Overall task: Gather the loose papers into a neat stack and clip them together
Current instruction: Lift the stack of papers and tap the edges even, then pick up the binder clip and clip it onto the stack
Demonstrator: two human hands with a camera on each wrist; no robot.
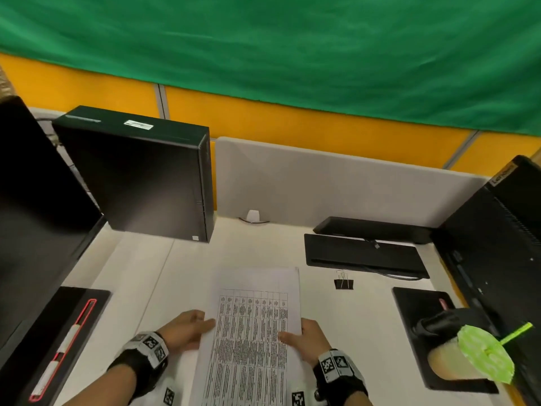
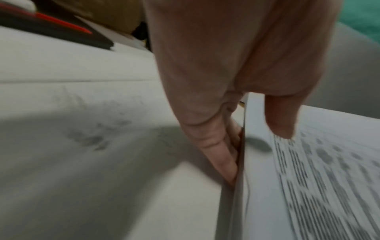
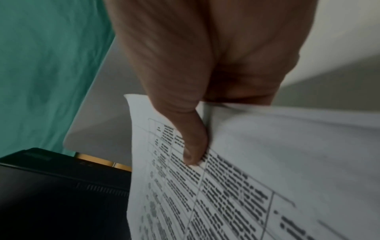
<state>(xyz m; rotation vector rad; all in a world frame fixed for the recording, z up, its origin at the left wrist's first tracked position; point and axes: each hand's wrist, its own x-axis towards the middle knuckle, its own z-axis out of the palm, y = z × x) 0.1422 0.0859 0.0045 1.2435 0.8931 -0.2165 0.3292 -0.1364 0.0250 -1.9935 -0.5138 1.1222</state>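
Observation:
A stack of white papers [image 1: 254, 326] printed with a dense table is held between both hands above the desk [image 1: 181, 268], near its front edge. My left hand [image 1: 187, 329] pinches the stack's left edge, thumb on top [image 2: 281, 120] and fingers [image 2: 218, 152] underneath. My right hand [image 1: 304, 338] pinches the right edge, its thumb [image 3: 191, 146] pressed on the printed sheet [image 3: 226, 186]. A black binder clip [image 1: 343, 283] with silver handles stands on the desk, beyond and to the right of the papers, apart from both hands.
A black computer tower [image 1: 140, 177] stands at the back left and a monitor [image 1: 35, 218] at the far left. A black keyboard [image 1: 363, 256] lies behind the clip. A second tower [image 1: 503, 244], a monitor base [image 1: 424, 332] and a lidded drink [image 1: 483, 353] fill the right.

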